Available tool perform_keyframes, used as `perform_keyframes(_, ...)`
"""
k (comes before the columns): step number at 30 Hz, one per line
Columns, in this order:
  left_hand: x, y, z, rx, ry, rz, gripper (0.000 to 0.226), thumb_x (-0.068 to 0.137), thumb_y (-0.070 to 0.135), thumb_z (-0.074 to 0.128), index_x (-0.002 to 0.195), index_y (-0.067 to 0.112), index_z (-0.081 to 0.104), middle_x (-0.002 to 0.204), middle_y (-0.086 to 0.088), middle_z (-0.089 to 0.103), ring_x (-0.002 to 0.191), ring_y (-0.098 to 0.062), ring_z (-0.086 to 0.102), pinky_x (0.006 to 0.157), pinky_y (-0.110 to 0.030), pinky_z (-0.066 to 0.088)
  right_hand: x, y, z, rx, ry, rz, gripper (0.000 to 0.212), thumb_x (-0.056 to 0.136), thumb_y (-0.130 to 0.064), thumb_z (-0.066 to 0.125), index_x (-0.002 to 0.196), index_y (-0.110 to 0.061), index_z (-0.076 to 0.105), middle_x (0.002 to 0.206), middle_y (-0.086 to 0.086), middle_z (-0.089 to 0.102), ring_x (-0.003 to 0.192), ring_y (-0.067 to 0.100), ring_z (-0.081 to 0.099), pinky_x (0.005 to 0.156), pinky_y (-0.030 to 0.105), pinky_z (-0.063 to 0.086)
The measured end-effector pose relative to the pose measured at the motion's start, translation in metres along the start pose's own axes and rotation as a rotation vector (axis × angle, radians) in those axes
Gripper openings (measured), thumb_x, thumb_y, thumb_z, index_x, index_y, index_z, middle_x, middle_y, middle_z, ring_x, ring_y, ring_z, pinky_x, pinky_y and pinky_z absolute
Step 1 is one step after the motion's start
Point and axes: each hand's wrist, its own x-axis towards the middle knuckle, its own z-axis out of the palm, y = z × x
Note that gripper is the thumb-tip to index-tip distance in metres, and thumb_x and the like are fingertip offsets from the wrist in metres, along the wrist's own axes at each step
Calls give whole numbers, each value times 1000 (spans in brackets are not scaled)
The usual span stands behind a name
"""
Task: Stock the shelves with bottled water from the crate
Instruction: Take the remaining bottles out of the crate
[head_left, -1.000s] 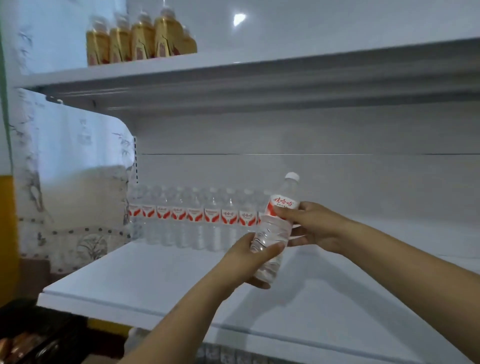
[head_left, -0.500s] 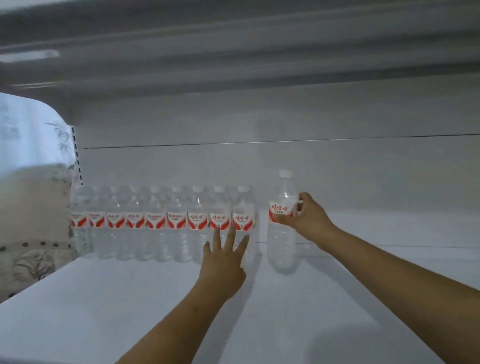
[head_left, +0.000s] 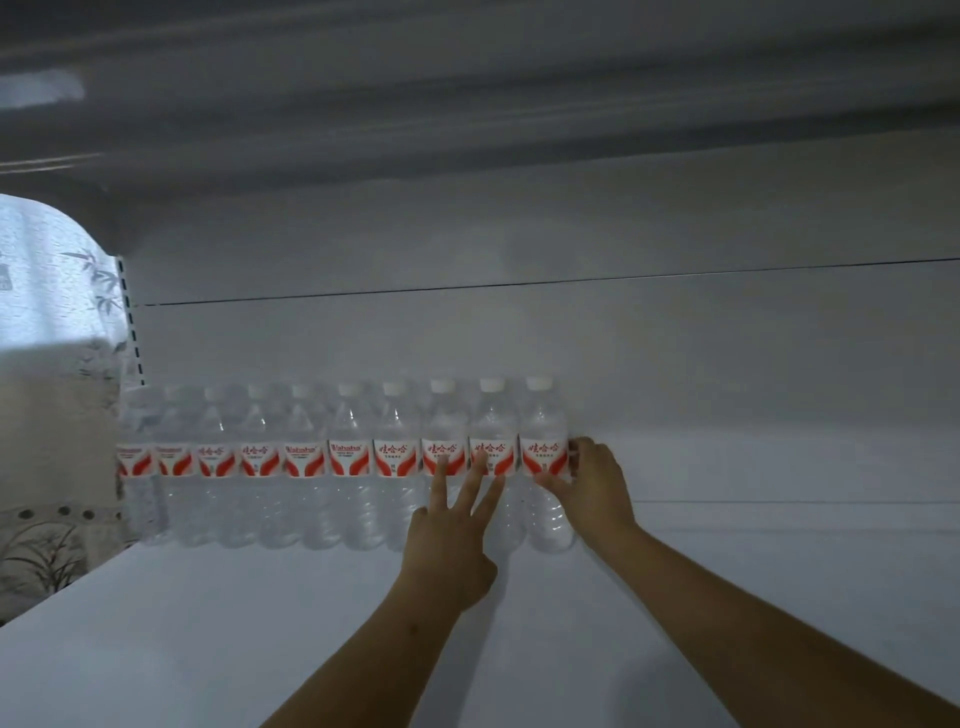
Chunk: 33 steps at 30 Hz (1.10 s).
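White shelf (head_left: 208, 649) in dim light, bare near edge. Farther in, left hand (head_left: 447, 551) with fingers spread straight, tips touching bottles in the row (head_left: 311, 462). Right hand (head_left: 597, 488) curled round end bottle (head_left: 544, 462) at the label — upright, touching its neighbour at the row's right end. Row stands against back panel (head_left: 727, 364); patterned curtain (head_left: 52, 322) far left.

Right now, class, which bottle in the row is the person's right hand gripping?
The bottle at the row's right end. The right hand pinches its label; the left hand only touches its neighbours with straight fingers.
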Motion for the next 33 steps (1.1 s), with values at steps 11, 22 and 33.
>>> perform_keyframes(11,3,10,0,-38,-42,-45,94,92,38,52,151,33,-22,150,7,-41,139,-35,-35,103,-42,44,-11,4,15,-108,-109,141,49,83,-24,77,123,-8,55,124,9,64,114,26,62,97,35,50)
perform_keyframes(22,-28,4,-43,-123,-122,-89,85,94,55,46,155,31,-7,163,-4,-10,149,-36,-5,119,-52,11,-36,-51,-16,-154,-86,308,55,94,-42,55,134,-7,41,135,16,42,123,33,48,97,38,44)
perform_keyframes(33,-142,-43,-121,-310,18,-250,71,94,57,41,155,30,18,160,0,24,146,-23,24,115,-41,27,-97,-191,-45,121,-82,-101,69,98,-55,39,152,-12,27,157,10,28,143,29,31,113,40,30)
